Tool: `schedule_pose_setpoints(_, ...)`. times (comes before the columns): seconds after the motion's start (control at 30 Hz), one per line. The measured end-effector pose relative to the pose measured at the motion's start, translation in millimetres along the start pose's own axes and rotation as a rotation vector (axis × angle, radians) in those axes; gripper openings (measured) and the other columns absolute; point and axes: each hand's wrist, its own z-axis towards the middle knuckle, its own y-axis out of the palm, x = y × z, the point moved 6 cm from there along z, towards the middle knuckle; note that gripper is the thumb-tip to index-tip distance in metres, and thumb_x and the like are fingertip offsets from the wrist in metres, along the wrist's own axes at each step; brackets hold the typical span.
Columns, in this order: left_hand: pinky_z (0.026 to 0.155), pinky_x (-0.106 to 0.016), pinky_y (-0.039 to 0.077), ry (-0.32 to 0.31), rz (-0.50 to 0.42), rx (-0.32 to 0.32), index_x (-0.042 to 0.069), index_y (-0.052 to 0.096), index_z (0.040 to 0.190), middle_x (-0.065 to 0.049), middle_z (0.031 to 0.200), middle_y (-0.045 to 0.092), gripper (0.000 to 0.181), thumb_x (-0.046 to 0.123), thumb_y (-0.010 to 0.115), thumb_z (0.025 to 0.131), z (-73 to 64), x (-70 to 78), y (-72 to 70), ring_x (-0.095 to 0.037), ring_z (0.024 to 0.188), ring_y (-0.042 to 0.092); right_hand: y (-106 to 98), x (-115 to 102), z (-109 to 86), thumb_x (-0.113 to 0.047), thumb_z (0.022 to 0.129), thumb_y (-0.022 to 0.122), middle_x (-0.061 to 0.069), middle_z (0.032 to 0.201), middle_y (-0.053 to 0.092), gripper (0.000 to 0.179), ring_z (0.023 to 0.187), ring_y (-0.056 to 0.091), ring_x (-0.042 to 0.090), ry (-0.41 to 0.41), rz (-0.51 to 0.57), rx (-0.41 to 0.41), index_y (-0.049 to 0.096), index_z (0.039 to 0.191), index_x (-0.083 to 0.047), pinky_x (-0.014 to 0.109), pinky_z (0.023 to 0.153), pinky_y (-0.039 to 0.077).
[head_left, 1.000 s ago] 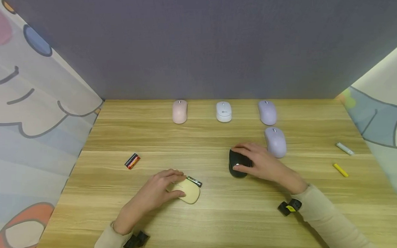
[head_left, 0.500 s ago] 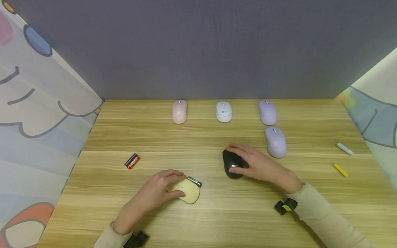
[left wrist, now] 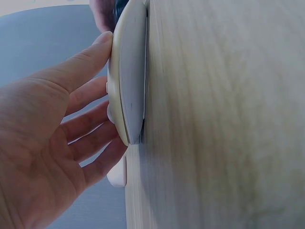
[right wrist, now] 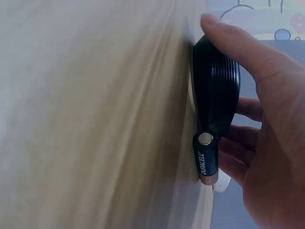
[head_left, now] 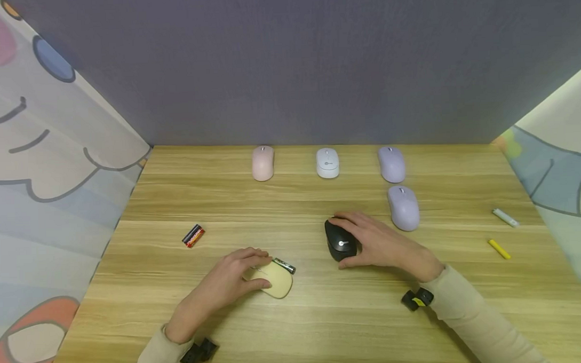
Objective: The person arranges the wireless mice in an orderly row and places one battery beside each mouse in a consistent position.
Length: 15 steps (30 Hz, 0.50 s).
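My left hand (head_left: 233, 274) holds a pale yellow computer mouse (head_left: 279, 282) lying on the table, thumb on one side and fingers on the other. A green and silver battery (head_left: 285, 265) lies along the mouse's far edge. To the right, my right hand (head_left: 376, 240) grips a black computer mouse (head_left: 340, 239), with the thumb at its near end and fingers over the far side. In the right wrist view a black and copper Duracell battery (right wrist: 207, 157) stands out at the end of the black mouse, near the fingers; those fingers mostly hide it in the head view.
Along the back of the wooden table (head_left: 214, 195) sit a pink mouse (head_left: 263, 164), a white mouse (head_left: 327, 163) and two lilac mice (head_left: 404, 208). Red and black batteries (head_left: 193, 236) lie left; a white battery (head_left: 505, 217) and a yellow one (head_left: 499, 249) lie right.
My right hand has slid the black mouse a little to the left, and its thumb has moved from the mouse's top to its near end. The left hand and yellow mouse stay put.
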Motion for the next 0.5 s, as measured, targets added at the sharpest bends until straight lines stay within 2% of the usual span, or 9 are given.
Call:
schedule_pose_setpoints(0.2,0.101,-0.046,0.057,0.003,0.003,-0.003,0.007,0.074,0.125,-0.01,0.126,0.072,0.05,0.033,0.085,0.084,0.1,0.6,-0.6,-0.029,0.118,0.069,-0.6,-0.6,0.8,-0.059,0.076,0.087,0.014,0.153,0.049,0.098,0.137,0.051,0.036,-0.012,-0.009,-0.015,0.048,0.153,-0.012,0.057,0.111,0.045)
schedule_pose_setpoints(0.5,0.1,-0.046,0.057,0.006,0.002,0.005,0.006,0.074,0.125,-0.01,0.126,0.072,0.05,0.032,0.085,0.083,0.0,1.2,-1.2,-0.029,0.117,0.069,-2.4,-0.7,3.3,-0.053,0.077,0.088,0.013,0.146,0.052,0.094,0.132,0.053,0.033,-0.027,-0.022,-0.007,0.049,0.15,-0.009,0.054,0.109,0.048)
